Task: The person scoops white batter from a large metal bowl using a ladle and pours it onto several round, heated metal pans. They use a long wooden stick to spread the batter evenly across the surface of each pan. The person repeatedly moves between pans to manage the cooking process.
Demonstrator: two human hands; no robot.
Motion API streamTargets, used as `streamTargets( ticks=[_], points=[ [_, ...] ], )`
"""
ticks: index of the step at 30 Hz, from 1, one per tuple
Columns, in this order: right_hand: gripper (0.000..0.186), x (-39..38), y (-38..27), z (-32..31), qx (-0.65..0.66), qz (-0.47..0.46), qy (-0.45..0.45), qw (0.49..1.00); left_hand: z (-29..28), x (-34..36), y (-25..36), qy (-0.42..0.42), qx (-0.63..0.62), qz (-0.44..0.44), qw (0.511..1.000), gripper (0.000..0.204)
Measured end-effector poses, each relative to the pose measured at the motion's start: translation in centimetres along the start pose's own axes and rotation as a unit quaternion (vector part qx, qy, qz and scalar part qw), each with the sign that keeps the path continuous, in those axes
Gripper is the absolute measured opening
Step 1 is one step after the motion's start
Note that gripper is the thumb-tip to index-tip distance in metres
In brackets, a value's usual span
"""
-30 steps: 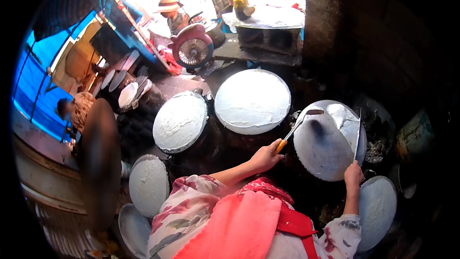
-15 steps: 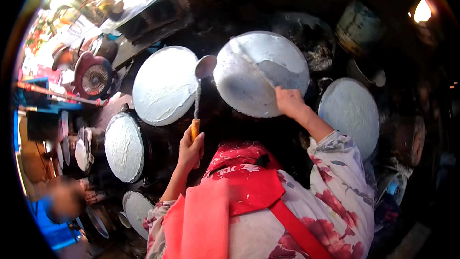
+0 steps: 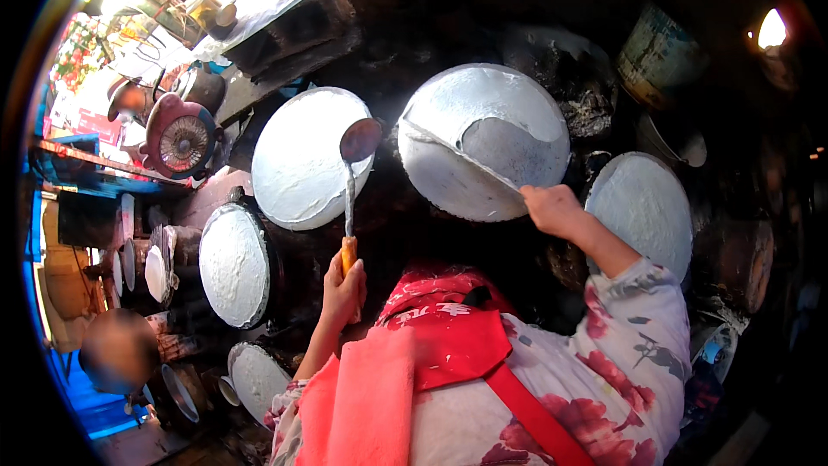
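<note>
The blade (image 3: 461, 154) swept nearer; right fingers (image 3: 536, 200) grip it, left fingers (image 3: 353, 275) clasp the ladle (image 3: 360, 141).

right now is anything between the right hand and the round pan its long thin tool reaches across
Nothing visible: the right hand is at the near right rim of the round pan, its thin tool reaching across. The ladle in the left hand is aside, seen against the neighbouring pan.

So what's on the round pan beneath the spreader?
A white layer, interrupted by a grey patch. The right hand holds the spreader across it; whatever lies directly under the spreader is hidden.
</note>
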State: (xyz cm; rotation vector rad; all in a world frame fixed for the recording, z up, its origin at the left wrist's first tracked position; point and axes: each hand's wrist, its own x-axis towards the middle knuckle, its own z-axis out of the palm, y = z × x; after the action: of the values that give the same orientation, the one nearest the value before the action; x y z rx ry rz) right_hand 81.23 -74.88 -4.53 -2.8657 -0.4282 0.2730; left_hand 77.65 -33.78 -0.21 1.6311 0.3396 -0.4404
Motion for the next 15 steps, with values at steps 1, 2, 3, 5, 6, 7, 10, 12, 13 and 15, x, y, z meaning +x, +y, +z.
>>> streamTargets(
  ticks=[1, 2, 3, 5, 6, 7, 10, 12, 13, 15],
  points=[
    [0.012, -0.2, 0.8, 0.0, -0.015, 0.006, 0.005, 1.0, -0.1, 0.0, 0.2, -0.001, -0.008, -0.007, 1.0, 0.041],
    [0.011, 0.6, 2.4, 0.2, -0.021, 0.047, 0.043, 0.998, -0.1, -0.1, 0.1, -0.006, -0.014, -0.014, 1.0, 0.041],
    [0.011, 2.0, 3.3, -1.0, -0.024, 0.105, 0.055, 0.993, 0.0, -0.2, 0.2, -0.013, -0.021, -0.024, 0.999, 0.042],
    [0.017, 6.3, 7.4, 0.2, -0.035, 0.136, 0.089, 0.986, 0.4, 0.1, 0.7, -0.013, -0.022, -0.026, 0.999, 0.042],
    [0.016, 8.0, 7.3, -0.6, -0.024, 0.111, 0.077, 0.991, 0.6, 0.2, 0.9, -0.012, -0.024, -0.03, 0.999, 0.042],
    [0.016, 8.5, 6.5, -0.8, -0.022, 0.067, 0.061, 0.996, 0.9, 0.3, 1.0, -0.012, -0.026, -0.033, 0.999, 0.042],
    [0.015, 8.0, 4.4, -1.9, -0.004, -0.029, 0.015, 0.999, 1.3, 0.6, 1.2, 0.0, 0.002, -0.023, 1.0, 0.042],
    [0.014, 4.6, 2.9, -1.3, 0.02, -0.051, -0.017, 0.998, 1.3, 1.0, 1.3, -0.006, 0.001, -0.02, 1.0, 0.041],
    [0.011, 2.5, 2.2, -1.6, 0.023, -0.055, -0.018, 0.998, 1.1, 1.0, 1.6, -0.007, -0.005, -0.019, 1.0, 0.04],
    [0.008, -2.0, 1.5, -1.5, 0.038, -0.072, -0.024, 0.996, 0.8, 2.0, 1.6, -0.029, 0.013, -0.015, 0.999, 0.043]
  ],
)
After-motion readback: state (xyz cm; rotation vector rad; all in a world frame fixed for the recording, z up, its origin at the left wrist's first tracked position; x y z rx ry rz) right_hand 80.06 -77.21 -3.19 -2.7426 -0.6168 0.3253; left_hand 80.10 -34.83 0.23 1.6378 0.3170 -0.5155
